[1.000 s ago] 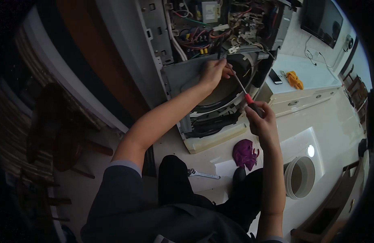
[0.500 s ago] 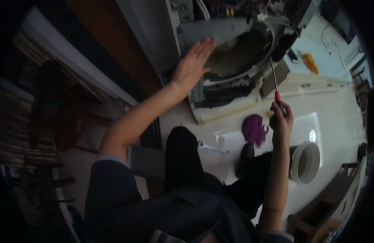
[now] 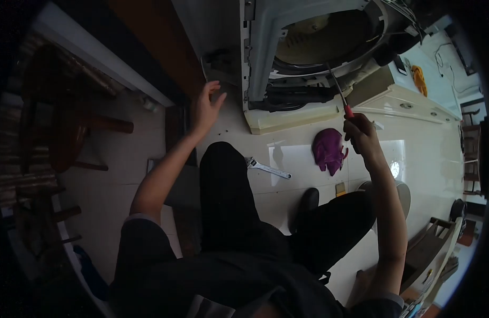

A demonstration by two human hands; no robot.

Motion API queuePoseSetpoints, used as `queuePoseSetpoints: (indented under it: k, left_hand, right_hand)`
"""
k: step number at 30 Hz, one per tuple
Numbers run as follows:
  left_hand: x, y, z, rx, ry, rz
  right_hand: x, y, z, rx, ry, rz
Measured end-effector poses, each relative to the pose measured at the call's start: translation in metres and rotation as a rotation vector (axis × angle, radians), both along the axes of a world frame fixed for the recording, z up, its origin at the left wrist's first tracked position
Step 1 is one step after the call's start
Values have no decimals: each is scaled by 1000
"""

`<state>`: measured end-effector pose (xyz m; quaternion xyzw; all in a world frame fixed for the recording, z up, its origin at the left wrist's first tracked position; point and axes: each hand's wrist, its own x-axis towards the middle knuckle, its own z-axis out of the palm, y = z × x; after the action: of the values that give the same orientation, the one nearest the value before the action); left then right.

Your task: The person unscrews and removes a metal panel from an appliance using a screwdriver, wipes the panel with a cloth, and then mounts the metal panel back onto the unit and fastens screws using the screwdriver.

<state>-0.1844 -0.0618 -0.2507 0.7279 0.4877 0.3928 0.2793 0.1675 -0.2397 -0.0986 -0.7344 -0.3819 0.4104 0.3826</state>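
Fingers of the right hand grip the screwdriver; its shaft reaches the machine at top centre, contact unclear. Left hand: released, nothing held. Machine interior exposed; opening-up judged done, remaining work indeterminable. Wrench lies centre, unheld.

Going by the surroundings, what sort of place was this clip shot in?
Probably a room in a home, not a workshop: a white drawer cabinet with an orange cloth on top, and a wooden stool, stand around the opened-up machine.
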Motion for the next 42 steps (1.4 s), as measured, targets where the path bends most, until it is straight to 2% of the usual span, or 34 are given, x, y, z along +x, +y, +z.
queuePoseSetpoints:
  k: [1, 3, 6, 8, 9, 13, 15, 19, 21, 25, 27, 29, 31, 32, 34, 38, 40, 42]
  left_hand:
    - [10, 0, -15, 39, -21, 52]
    - [46, -10, -22, 65, 3, 185]
    - [99, -16, 13, 67, -95, 288]
    - [121, -8, 32, 283, -347, 332]
    - [130, -5, 42, 281, -414, 358]
    - [149, -3, 64, 235, -389, 425]
    - [153, 0, 65, 325, -170, 616]
    - [158, -2, 68, 382, -109, 665]
    - [157, -1, 69, 401, -57, 672]
    - [153, 9, 60, 506, -53, 635]
    - [151, 9, 62, 507, -81, 623]
    - [153, 6, 64, 409, -16, 641]
    - [151, 6, 65, 370, -104, 592]
    - [148, 3, 63, 369, -88, 580]
    - [142, -1, 56, 251, -614, 194]
    - [130, -12, -7, 114, -582, 220]
    - [139, -16, -24, 236, -244, 264]
    - [141, -7, -25, 195, -286, 278]
  right_hand:
    - [4, 7, -11, -71, -49, 50]
    - [4, 17, -43, 8, -21, 42]
    - [-8, 31, -64, 125, -95, 142]
    - [-19, 42, -69, 152, 254, 96]
    - [-21, 48, -73, 178, 303, 132]
    - [-22, 64, -85, 177, 308, 211]
    - [-24, 73, -92, 161, 398, 171]
    - [-30, 89, -105, 163, 557, 185]
    - [-37, 93, -115, 248, 708, 155]
    - [-37, 88, -104, 214, 750, 174]
    - [-35, 85, -107, 267, 879, 156]
    - [-25, 76, -110, 257, 895, 181]
    - [-14, 72, -127, 313, 686, 334]
    - [-10, 68, -139, 313, 701, 322]
    - [-4, 63, -168, 309, 575, 323]
    - [-8, 50, -219, 245, 585, 192]
    - [-11, 43, -240, 205, 594, 124]
    - [-13, 35, -259, 193, 590, 103]
